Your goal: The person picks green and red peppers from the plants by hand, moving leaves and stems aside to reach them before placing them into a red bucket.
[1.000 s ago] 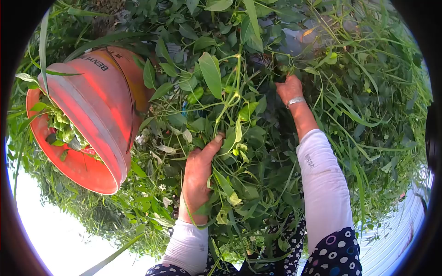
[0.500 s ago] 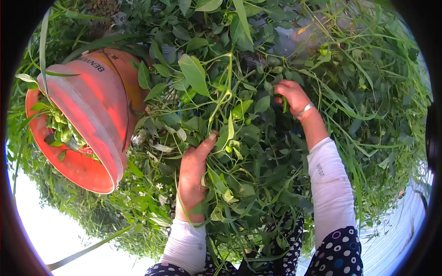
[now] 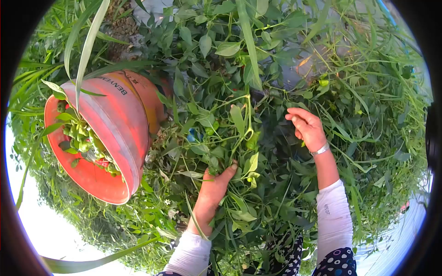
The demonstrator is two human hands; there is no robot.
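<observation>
My left hand (image 3: 214,188) is among the leaves of a pepper plant (image 3: 248,115), its thumb pressed against a stem and its other fingers partly hidden by foliage. Just above the thumb, a green pepper (image 3: 252,141) hangs from the forked branch. To the right, my right hand (image 3: 307,129) is raised over the leaves with its fingers curled in. A bit of green shows below those fingers, from a green pepper (image 3: 303,143) mostly covered by the palm.
An orange bucket (image 3: 113,110) lies tilted at the left, its mouth towards the lower left, with green peppers (image 3: 85,140) and a few red ones inside. Long grass blades (image 3: 90,50) cross in front of it. Another green pepper (image 3: 323,83) hangs at the upper right.
My right hand has shifted slightly right and down in view, turning so the pepper is mostly hidden. The bucket, plant and left hand appear lower and further right.
</observation>
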